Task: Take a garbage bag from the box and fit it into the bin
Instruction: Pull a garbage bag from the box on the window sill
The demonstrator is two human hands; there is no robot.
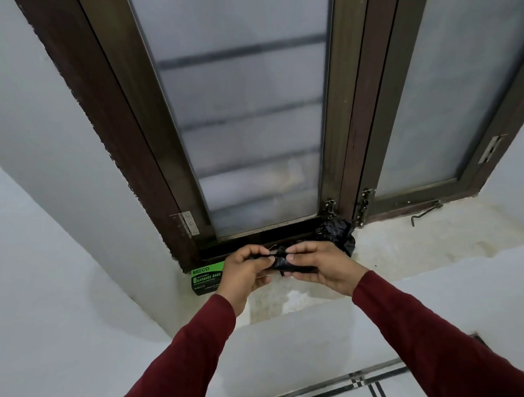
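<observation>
Black plastic filled the gap between the two hands: a rolled garbage bag [284, 265] was held over the sill [409, 245], just in front of the window frame [149, 161]. The left hand [243, 272] pinched one end of the bag between thumb and fingertips, and the right hand [317, 269] gripped the other end, fingers curled round it from below. Both hands were close together, nearly touching at the fingertips, and neither had any spare opening.

Behind the right hand, a loose bunch of more black plastic [337, 234] lay on the sill against the frame; whether it was joined to the piece in the hands could not be told. Just left of the left hand, partly hidden by it, the green and black box [205, 278] sat on the sill, in the corner by the wall.

By these signs, the bag was already out of the box and the step in hand was separating or unrolling it. No bin was in view, so fitting had not begun. Next, the move would call for pulling the hands apart to open the roll, finding the mouth of the bag, then turning to wherever the bin stood.
</observation>
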